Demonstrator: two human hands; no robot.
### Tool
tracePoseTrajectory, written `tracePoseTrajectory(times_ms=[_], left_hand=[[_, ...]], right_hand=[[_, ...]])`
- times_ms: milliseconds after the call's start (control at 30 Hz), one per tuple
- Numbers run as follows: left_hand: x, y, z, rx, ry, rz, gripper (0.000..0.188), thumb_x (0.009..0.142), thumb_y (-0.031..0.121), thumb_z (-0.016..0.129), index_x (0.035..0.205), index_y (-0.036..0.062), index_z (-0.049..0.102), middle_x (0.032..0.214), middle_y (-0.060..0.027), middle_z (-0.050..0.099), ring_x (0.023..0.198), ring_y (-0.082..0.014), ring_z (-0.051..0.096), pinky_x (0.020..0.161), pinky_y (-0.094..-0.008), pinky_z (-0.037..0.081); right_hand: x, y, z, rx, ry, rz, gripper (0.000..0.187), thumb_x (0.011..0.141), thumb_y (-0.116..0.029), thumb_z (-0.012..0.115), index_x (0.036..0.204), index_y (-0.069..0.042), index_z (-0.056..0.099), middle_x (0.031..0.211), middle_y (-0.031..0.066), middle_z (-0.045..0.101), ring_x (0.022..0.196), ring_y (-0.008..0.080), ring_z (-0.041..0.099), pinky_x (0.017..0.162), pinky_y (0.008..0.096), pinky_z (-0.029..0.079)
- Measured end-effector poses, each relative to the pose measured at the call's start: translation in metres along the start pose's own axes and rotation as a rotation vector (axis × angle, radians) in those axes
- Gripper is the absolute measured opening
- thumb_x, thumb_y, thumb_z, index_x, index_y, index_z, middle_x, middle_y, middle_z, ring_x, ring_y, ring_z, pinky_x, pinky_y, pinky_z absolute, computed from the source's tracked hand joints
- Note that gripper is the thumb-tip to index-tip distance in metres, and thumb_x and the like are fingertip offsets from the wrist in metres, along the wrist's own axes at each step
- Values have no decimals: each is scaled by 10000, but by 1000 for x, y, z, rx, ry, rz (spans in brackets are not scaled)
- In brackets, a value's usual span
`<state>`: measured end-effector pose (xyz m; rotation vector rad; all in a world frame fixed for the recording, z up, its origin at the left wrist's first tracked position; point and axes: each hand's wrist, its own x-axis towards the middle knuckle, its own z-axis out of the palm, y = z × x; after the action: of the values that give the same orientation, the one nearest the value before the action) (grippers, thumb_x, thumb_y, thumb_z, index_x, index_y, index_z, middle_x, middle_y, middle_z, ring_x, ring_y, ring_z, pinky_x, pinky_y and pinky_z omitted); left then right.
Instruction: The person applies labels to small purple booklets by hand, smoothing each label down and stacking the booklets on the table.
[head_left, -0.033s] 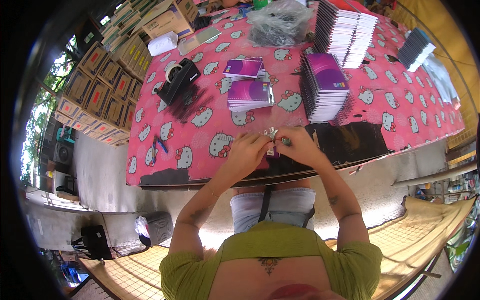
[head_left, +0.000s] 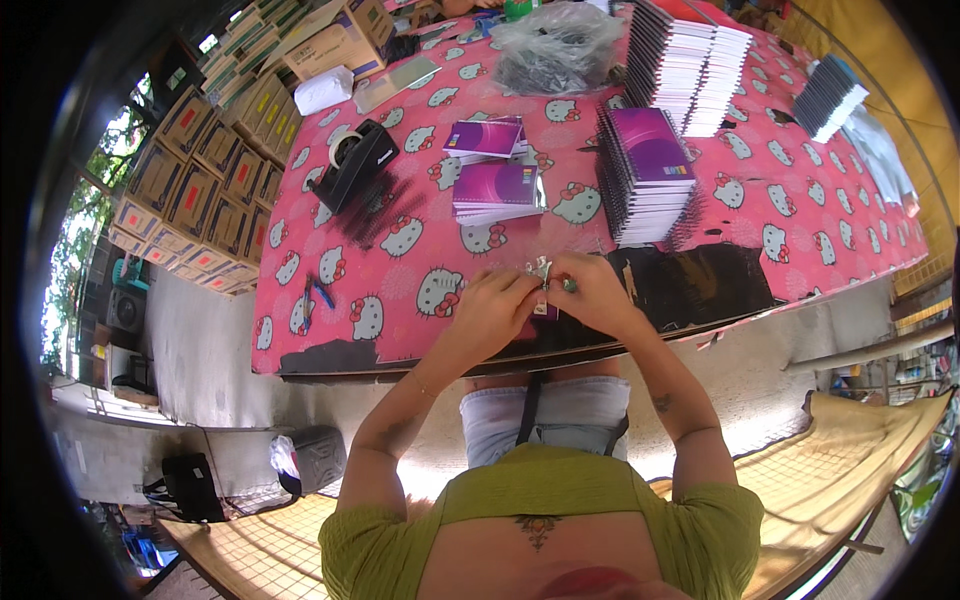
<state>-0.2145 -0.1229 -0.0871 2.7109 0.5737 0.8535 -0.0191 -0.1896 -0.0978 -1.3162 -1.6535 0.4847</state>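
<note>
Piece of purple stock (head_left: 549, 312), mostly covered by fingers, pale patch on it, sits at the near table edge in front of the person's waist; can't tell if it's a whole notebook or a loose part. Left hand (head_left: 497, 303) comes in from one side, fingers bent and tips drawn together by the piece; right hand (head_left: 597, 290) mirrors it, thumb and fingers curled in near a small green bit (head_left: 570, 285), maybe a ring or a held part, unclear. Both look to be pinching, but the exact grip is hidden. Shiny pale scrap (head_left: 540, 268) pokes out just beyond the fingertips. Step in hand, judged: fine two-handed fiddling on something small; next move seems to call for steady tips and a firm hold. Farther out: two low piles of purple pads, front pile (head_left: 497, 187) and back pile (head_left: 485, 137), spiral notebook stack (head_left: 648, 150) to the right, tape dispenser (head_left: 358, 165) and blue-handled pliers (head_left: 322, 292) to the left, all on a pink tablecloth (head_left: 390, 285). Plastic bag (head_left: 555, 50) toward the far side, carton boxes (head_left: 200, 180) piled left, off the table.
</note>
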Motion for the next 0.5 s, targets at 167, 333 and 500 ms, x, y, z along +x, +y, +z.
tracePoseTrajectory(times_ms=[167,333,500], left_hand=[[31,19,-27,-114,-90,-171,211,894,158,690,1073,49,668,936,-108,682,825,-282,680,694,-393,545],[113,68,-70,-409,231,-5,293,946,189,668,1204,50,662,1169,-111,661,1022,-188,663,823,-332,531],[237,15,-30,-535,120,156,313,952,161,646,1259,121,692,1112,-115,639,1031,-199,622,852,-307,490]], right_hand=[[-1,-24,-4,-143,325,-15,245,789,-146,739,980,-21,649,940,166,647,850,326,670,732,391,528],[7,-88,-63,45,502,-105,461,887,-120,695,1308,-5,546,1209,130,568,1053,217,610,916,350,496],[65,-52,-150,550,462,162,503,922,-135,685,1349,83,535,1049,50,637,851,113,617,771,257,519]])
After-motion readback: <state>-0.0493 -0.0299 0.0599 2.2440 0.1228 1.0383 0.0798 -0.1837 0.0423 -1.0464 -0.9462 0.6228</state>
